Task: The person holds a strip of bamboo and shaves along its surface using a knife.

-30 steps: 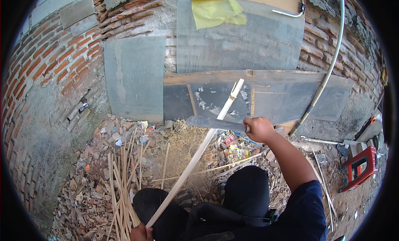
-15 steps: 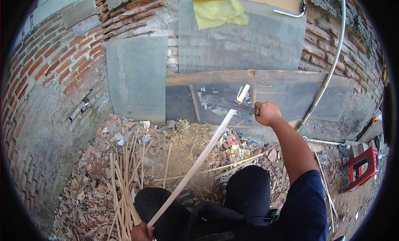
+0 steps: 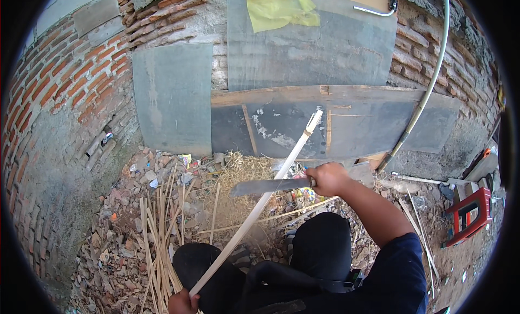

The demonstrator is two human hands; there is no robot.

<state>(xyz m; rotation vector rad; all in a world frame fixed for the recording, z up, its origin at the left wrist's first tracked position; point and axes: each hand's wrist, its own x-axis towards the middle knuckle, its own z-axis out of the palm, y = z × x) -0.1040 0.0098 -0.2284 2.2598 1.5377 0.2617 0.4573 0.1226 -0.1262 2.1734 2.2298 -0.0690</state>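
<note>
My left hand (image 3: 182,302), low in the view, is closed around the near end of a long pale split bamboo strip (image 3: 246,225). The strip slants up and away to the right, past my left knee, and its far end is split near a node. In my right hand (image 3: 329,178) I grip the handle of a machete (image 3: 269,185). Its broad grey blade points left and lies across the strip around the middle of its length; whether it touches the strip I cannot tell.
Several cut strips (image 3: 157,249) lie in a heap on the rubble at left. Pale shavings (image 3: 244,173) and litter lie ahead, before a dark board (image 3: 281,127) leaning on the brick wall. A red plastic stool (image 3: 470,217) is at right, and a long pole (image 3: 428,92) leans there.
My right hand has brought the machete down and nearer, from the strip's far end to about its middle. The split piece at the far end now lies closer to the strip.
</note>
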